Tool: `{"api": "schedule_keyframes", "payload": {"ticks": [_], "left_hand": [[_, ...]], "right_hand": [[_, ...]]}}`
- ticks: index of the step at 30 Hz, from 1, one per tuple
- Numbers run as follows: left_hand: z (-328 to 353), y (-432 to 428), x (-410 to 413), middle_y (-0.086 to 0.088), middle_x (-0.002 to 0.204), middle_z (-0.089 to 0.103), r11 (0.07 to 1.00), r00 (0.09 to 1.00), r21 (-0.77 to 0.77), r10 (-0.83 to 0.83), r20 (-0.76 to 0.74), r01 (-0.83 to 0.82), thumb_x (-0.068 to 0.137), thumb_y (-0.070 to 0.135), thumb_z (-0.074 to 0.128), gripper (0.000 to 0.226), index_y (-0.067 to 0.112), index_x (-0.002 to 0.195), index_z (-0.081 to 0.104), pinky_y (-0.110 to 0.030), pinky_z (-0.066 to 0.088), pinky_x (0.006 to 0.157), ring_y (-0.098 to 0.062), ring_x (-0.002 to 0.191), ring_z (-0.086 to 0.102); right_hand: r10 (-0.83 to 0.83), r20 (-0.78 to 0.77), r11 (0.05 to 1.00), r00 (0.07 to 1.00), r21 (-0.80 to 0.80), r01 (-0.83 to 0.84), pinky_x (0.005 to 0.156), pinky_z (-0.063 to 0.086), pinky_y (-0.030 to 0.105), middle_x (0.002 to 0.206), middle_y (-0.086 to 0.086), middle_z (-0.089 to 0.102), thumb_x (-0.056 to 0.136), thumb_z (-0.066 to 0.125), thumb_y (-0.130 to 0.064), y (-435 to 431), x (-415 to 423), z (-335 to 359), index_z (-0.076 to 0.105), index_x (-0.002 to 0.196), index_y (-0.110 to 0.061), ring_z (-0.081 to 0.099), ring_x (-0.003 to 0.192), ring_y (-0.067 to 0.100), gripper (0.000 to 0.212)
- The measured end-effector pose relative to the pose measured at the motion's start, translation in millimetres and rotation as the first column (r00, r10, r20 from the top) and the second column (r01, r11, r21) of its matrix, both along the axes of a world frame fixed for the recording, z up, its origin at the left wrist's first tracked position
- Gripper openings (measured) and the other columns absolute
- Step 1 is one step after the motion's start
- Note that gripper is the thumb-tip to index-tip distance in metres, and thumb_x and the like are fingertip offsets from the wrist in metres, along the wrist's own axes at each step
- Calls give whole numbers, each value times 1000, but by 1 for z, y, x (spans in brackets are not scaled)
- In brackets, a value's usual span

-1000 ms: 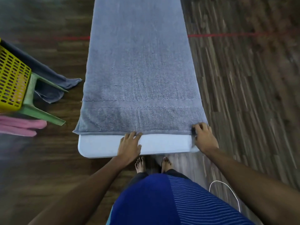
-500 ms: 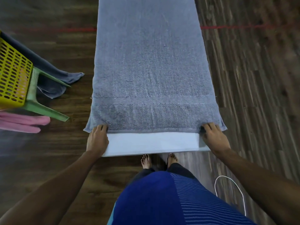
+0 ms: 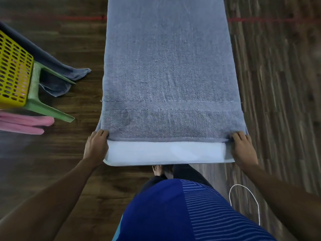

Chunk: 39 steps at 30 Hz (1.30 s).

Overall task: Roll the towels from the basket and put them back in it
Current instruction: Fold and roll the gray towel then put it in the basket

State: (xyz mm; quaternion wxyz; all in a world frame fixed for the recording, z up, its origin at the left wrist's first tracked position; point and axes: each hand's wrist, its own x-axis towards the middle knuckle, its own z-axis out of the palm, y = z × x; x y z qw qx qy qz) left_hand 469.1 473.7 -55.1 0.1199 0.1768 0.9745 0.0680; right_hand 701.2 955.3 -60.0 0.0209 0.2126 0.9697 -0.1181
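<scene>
The grey towel lies spread flat along a narrow white table, its long sides hanging slightly over both table edges and its far end running out of view at the top. The near hem, marked by two stitched lines across the width, stops short of the near table end, leaving a bare white strip between the hands. The left hand is at the near left corner of the towel: its fingers are bent over the hem and grip the corner, with the palm against the table's side edge. The right hand is at the near right corner in the same posture, fingers curled onto the hem and holding the cloth, which puckers slightly under them. Both arms reach forward from a person in a blue shirt, who stands at the near end of the table with bare feet just under its edge. To the left, well apart from the table, a yellow perforated basket sits on a green plastic stool. A second towel, dark grey, hangs from the basket to the wooden floor behind the stool legs. Pink towels lie on the floor beside the nearer stool leg. A red line crosses the floor and passes beneath the table. A white cable loops on the floor near the person's right side.
</scene>
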Motion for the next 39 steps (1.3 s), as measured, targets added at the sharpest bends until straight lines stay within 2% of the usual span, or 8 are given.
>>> {"api": "schedule_keyframes", "payload": {"ticks": [4,9,14,17,21,25,31,39], "left_hand": [[-6,-14,5,-13,86,64,997,1000,72,-4,4,4,74,-11,61,22,5,89,65,-45,45,66,-36,72,53],[-1,-17,-9,-15,83,62,976,990,186,93,104,-112,80,-1,54,18,1,87,70,-43,46,71,-36,78,56],[6,3,-42,-13,80,66,944,931,88,293,219,-318,94,12,46,29,5,73,66,-38,31,82,-30,81,55],[9,16,-52,-4,78,60,962,938,4,267,222,-275,93,15,43,28,15,67,54,-48,27,95,-27,84,50],[5,21,-39,-13,98,48,985,983,-37,170,64,-168,81,9,58,10,12,89,51,-54,31,92,-35,97,42],[1,20,-28,-14,89,46,995,999,88,54,-3,-54,68,-11,60,26,6,86,52,-53,46,70,-35,83,44],[1,15,-3,-16,101,57,993,1000,121,-6,-17,8,68,-11,66,38,-2,104,60,-51,54,75,-39,97,53],[7,20,-12,-14,94,62,994,1000,111,8,-9,-7,80,-5,67,17,0,96,65,-49,53,61,-39,88,57]], "right_hand": [[-11,34,991,999,-135,16,79,39,45,99,15,57,67,55,7,10,7,3,58,98,-5,48,89,36,33],[-125,55,973,991,-188,133,83,44,47,96,17,62,86,33,-23,19,-18,7,66,98,-3,52,90,37,41],[-186,215,950,959,-210,231,86,36,47,87,12,59,94,40,-22,33,-53,9,54,83,-14,56,87,36,19],[-203,237,961,950,-136,239,92,29,47,95,11,57,91,53,-15,30,-57,8,53,93,-14,52,94,34,2],[-145,46,981,988,135,138,89,31,49,103,17,50,83,64,-12,27,-46,0,60,97,-9,45,94,36,14],[-22,-39,1000,999,20,23,72,41,50,91,19,51,81,40,-14,22,-43,-4,61,92,0,46,80,36,28],[26,30,998,999,-55,-24,90,44,54,117,19,47,67,67,11,15,-28,-4,55,112,1,45,104,42,47],[-27,-46,996,999,80,30,82,38,47,108,10,62,80,50,-11,18,-35,-3,68,98,-8,49,92,36,26]]}}
